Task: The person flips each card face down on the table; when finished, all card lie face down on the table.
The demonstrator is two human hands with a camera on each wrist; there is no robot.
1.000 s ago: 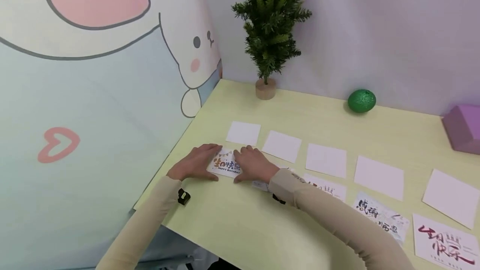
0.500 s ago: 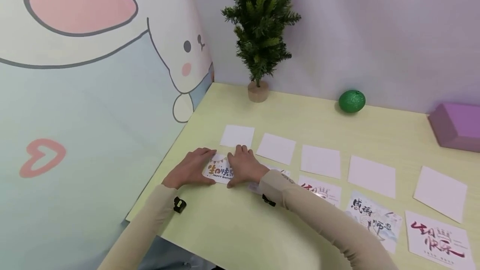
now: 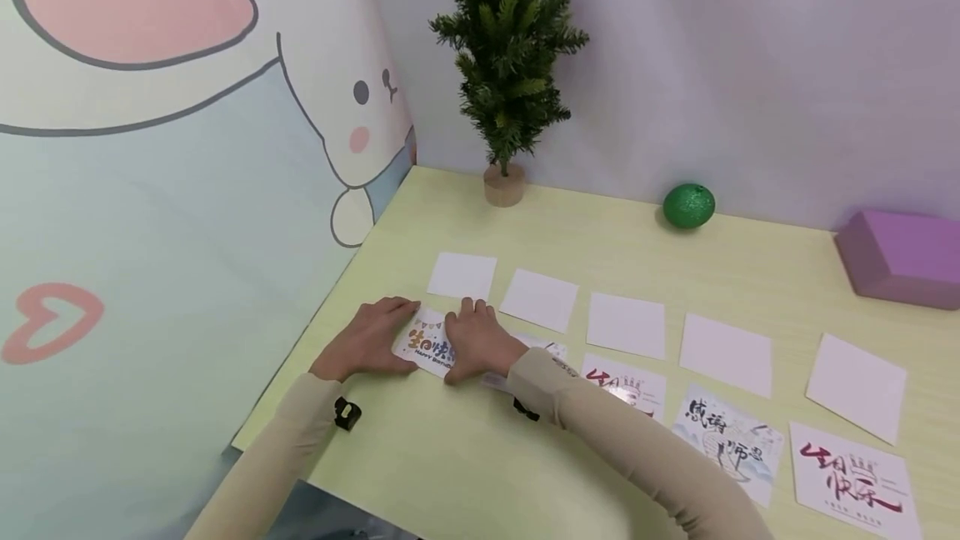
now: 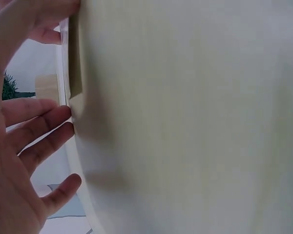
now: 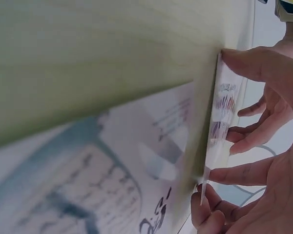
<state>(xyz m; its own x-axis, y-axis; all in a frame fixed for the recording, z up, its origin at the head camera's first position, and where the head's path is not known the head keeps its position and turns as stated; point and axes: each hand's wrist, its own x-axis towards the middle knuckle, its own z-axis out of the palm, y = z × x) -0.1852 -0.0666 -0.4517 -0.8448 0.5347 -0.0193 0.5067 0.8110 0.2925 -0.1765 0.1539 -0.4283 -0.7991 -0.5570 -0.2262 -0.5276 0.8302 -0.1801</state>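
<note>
At the far left a rabbit backdrop (image 3: pixel 187 132) stands against the table (image 3: pixel 465 457). Just beside that edge, the left hand (image 3: pixel 365 342) lies flat on the table with straight fingers, its fingertips pressing the left edge of a colourful card (image 3: pixel 427 342). The left wrist view shows those fingers (image 4: pixel 36 124) spread and relaxed against the pale tabletop, holding nothing. The right hand (image 3: pixel 474 338) meets the card from the other side; its fingers rest on top and the right wrist view shows the thumb and fingers (image 5: pixel 249 66) at the card's edge (image 5: pixel 219 122), which looks slightly lifted off the table, so this hand seems to pinch the card lightly rather than only press it.

The card sits at the left end of the near row, right below the first of five blank cards (image 3: pixel 462 275). Further right in the near row lie a partly hidden card (image 3: pixel 540 348) under the right sleeve, then three printed cards (image 3: pixel 731 440). A small tree (image 3: pixel 506 48), a green egg (image 3: pixel 687 206) and a purple block (image 3: pixel 900 257) stand at the back.

My judgement: the step in hand is squaring or lifting this first card between both hands. The next move would call for a firmer pinch on the raised edge, with the left fingers steadying the card so it does not slide off the table's edge, well apart from the neighbouring cards
</note>
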